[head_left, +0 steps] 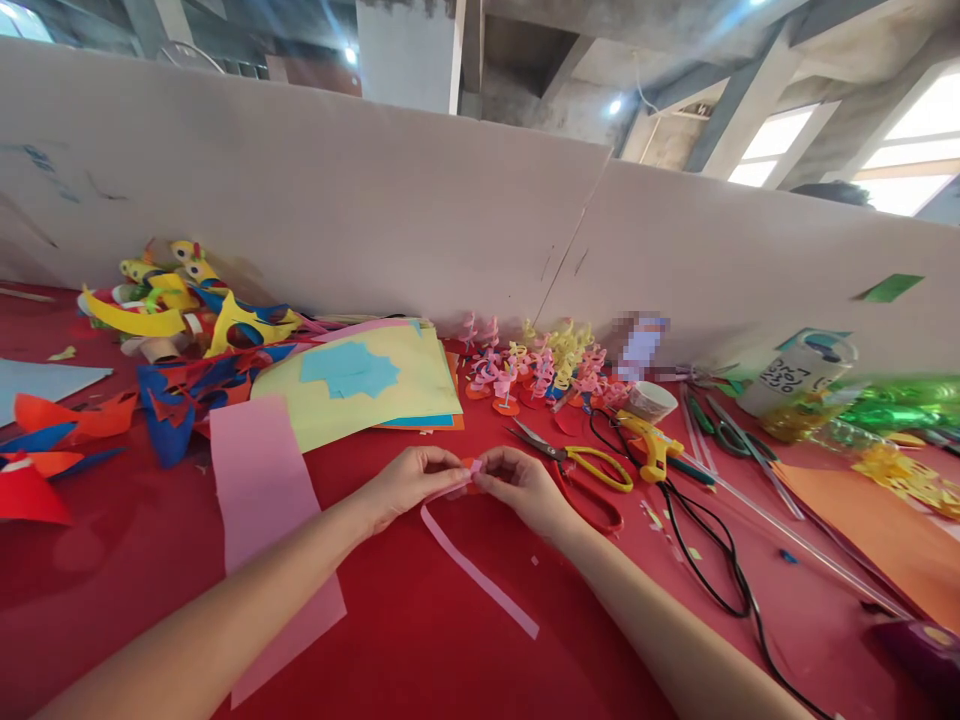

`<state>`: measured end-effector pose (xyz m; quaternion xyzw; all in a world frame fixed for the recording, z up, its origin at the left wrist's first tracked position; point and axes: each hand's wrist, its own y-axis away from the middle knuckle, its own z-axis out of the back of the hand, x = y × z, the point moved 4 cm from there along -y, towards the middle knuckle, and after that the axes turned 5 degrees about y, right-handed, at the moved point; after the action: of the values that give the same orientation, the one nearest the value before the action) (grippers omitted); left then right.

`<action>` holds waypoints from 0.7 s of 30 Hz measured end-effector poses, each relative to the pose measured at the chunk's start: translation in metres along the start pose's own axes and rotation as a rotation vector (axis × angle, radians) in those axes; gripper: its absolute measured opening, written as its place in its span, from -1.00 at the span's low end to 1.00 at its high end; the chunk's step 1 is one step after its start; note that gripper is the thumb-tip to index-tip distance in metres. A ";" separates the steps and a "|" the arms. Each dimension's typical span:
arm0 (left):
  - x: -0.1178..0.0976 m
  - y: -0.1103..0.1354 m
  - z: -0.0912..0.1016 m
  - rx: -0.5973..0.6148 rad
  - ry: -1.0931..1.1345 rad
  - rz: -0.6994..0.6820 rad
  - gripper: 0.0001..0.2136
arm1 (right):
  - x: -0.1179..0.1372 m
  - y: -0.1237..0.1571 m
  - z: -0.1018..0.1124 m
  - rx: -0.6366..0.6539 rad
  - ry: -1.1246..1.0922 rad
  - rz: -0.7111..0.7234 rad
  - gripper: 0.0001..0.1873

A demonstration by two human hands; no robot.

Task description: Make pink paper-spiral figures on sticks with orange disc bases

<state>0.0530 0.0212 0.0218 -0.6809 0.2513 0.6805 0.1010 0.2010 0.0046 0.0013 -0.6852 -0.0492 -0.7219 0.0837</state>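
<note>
Reaching in from seven o'clock, the left forearm crosses over a pink sheet [259, 500] that lies flat on the red table [420, 650]. The left hand [409, 482] sits knuckles up, fingers curled in, tips pinched on the upper end of the pink paper strip [480, 577]. From that pinch the strip runs toward five o'clock, flat on the table, and its free end lies between the two forearms. A small orange piece [470, 466] shows right where both sets of fingertips meet. The right hand [526, 488] comes in from five o'clock, wrist bent, thumb and forefinger closed on the same end of the strip.

At twelve o'clock a stack of yellow paper [360, 385] lies apart from the hands, leaving a band of bare table between. More bare table opens at six o'clock between the arms. At three o'clock the yellow-handled scissors [592, 465] lie just beside the right knuckles. Beyond them the glue gun [652, 445] and its black cord [712, 565] crowd that side.
</note>
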 end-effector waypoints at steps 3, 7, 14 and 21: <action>0.002 -0.002 -0.001 -0.013 0.019 -0.003 -0.78 | 0.002 0.002 0.000 0.006 0.008 0.001 -0.63; 0.005 -0.002 -0.001 -0.010 0.047 -0.003 -0.82 | 0.004 0.003 -0.001 -0.002 0.039 0.023 -0.67; 0.006 -0.004 0.002 -0.013 -0.042 -0.035 -0.81 | 0.004 0.004 -0.001 -0.017 0.034 0.051 -0.70; 0.007 -0.004 0.002 -0.016 -0.019 -0.031 -0.84 | 0.002 0.004 -0.001 -0.005 -0.001 0.032 -0.71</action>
<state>0.0525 0.0243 0.0136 -0.6788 0.2345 0.6874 0.1085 0.2011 0.0003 0.0030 -0.6864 -0.0367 -0.7203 0.0934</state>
